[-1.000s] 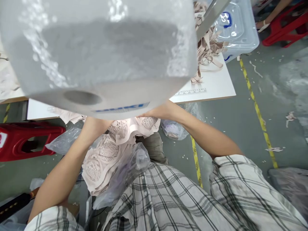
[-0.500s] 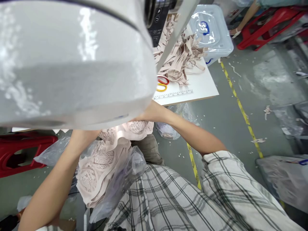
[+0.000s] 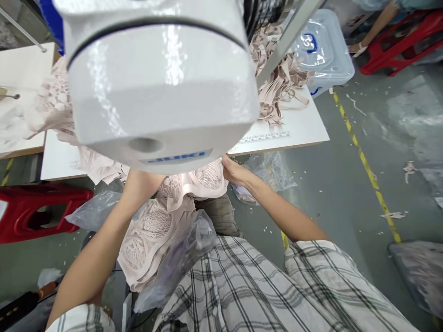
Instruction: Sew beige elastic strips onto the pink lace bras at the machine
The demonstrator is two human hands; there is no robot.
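Observation:
A pale pink lace bra [image 3: 209,180] hangs over the table's front edge, under the white sewing machine head [image 3: 162,106]. My right hand [image 3: 236,172] pinches the bra's right edge between thumb and fingers. At its left side is my left hand [image 3: 143,185], whose fingers are hidden behind the machine head. The needle area is hidden too. Below, a stack of similar lace bras [image 3: 147,230] rests by my lap, beside a clear plastic bag [image 3: 180,249].
Strap pieces [image 3: 277,87] lie heaped on the white table [image 3: 304,124], behind a clear ruler [image 3: 265,137]. More lace pieces [image 3: 58,101] lie at left. A lidded plastic box [image 3: 321,50] stands beyond; red stools [image 3: 44,212] stand left and far right.
My view has shifted, so the machine head sits further right and more of the left table shows. My right hand has come out from behind the head, at the bra's edge; the scissors are now hidden.

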